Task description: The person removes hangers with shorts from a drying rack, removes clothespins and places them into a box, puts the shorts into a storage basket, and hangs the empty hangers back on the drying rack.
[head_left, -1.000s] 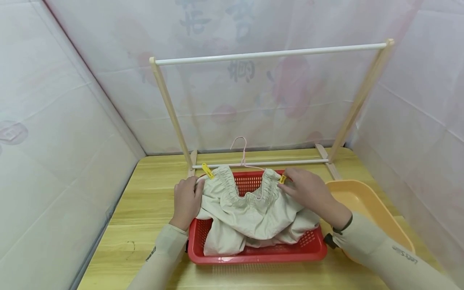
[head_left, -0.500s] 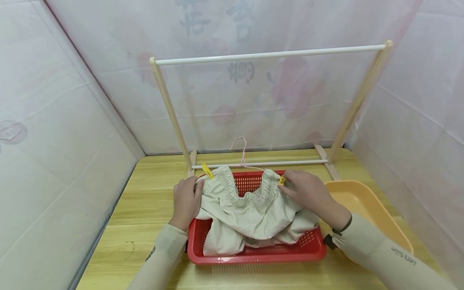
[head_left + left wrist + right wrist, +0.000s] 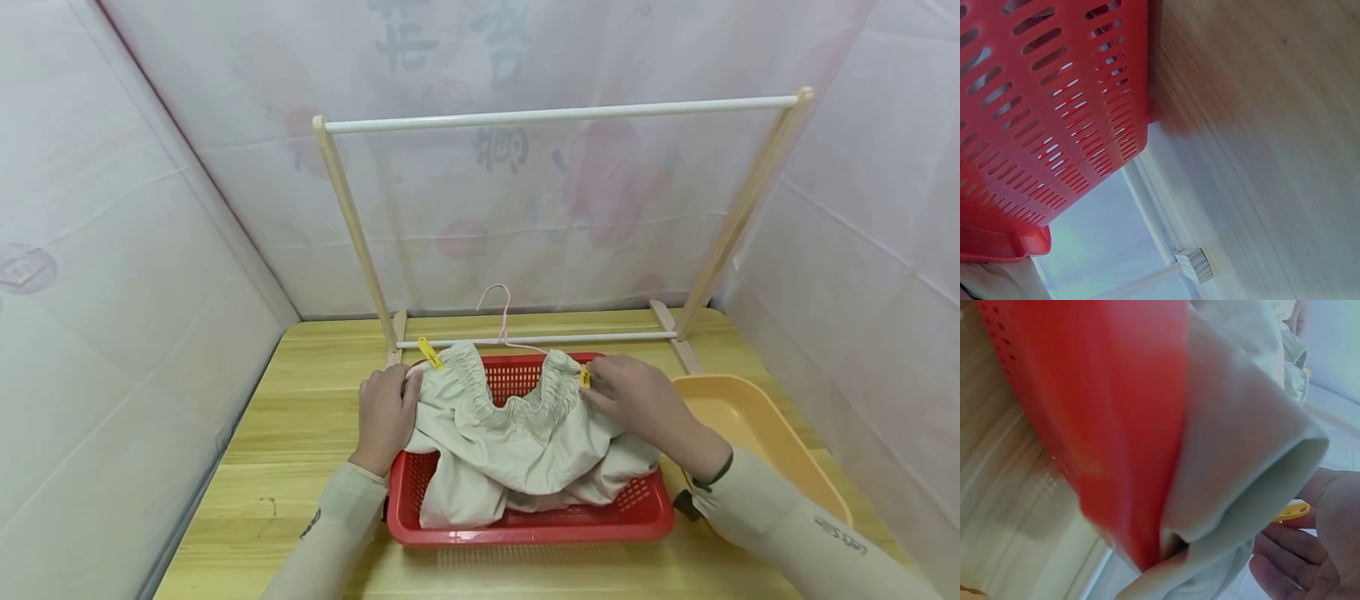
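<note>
A pair of pale beige pants [image 3: 525,454] with a gathered elastic waist lies heaped in a red basket [image 3: 540,536]. My left hand [image 3: 384,417] grips the left edge of the cloth at the basket's rim. With thumb and fingers, my right hand [image 3: 641,404] pinches a yellow clothespin [image 3: 585,377] at the right side of the waist. That clothespin [image 3: 1292,512] also shows in the right wrist view, partly behind the cloth. Another yellow clothespin [image 3: 430,353] sits on the waist's left side. A pink hanger [image 3: 506,317] shows its hook behind the waist; cloth hides its lower part.
Behind the basket stands a rack with wooden posts and a white top rail [image 3: 562,112]. A yellow tray [image 3: 780,429] lies to the right, partly under my right forearm. Printed cloth walls [image 3: 465,192] enclose the wooden table [image 3: 262,450].
The clothespin in my right hand has turned slightly more upright, and the right fingers have shifted a little. My left hand and the pants have stayed in place.
</note>
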`<state>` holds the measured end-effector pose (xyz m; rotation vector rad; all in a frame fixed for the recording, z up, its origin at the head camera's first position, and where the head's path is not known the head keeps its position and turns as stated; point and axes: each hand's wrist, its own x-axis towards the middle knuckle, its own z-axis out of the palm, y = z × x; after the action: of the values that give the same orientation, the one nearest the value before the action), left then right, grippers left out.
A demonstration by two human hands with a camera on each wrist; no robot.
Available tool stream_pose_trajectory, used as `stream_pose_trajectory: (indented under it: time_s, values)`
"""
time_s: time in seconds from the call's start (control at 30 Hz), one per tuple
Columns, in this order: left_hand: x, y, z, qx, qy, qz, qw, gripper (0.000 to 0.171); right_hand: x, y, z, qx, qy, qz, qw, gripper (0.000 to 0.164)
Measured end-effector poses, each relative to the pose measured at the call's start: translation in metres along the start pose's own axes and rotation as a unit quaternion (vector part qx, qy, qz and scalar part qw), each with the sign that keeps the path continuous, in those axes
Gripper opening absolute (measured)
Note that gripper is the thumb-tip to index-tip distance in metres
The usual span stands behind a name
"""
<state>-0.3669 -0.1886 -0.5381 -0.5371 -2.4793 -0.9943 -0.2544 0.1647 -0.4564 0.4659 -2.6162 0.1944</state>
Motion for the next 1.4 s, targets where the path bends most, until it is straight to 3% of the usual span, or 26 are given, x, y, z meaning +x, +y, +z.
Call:
stream_pose_trajectory:
  time_s: [0.23,0.57,0.93,1.4]
  values:
    - [0.0,-0.001,0.001,0.002,0.0,-0.001,1.0,0.031,-0.002,0.003,0.002,-0.005,0.011,-0.023,1.0,0.027]
    - [0.001,-0.002,0.001,0.001,0.007,0.001,1.0,0.03,-0.002,0.003,0.003,0.0,-0.002,-0.009,1.0,0.026]
    - [0.002,0.0,0.0,0.01,-0.003,-0.007,0.9999,0.032,-0.002,0.002,0.003,0.004,0.013,-0.013,1.0,0.027]
    - [0.002,0.003,0.001,0.028,-0.011,-0.009,0.9995,0.031,0.0,0.011,0.007,0.004,0.04,-0.015,0.999,0.019]
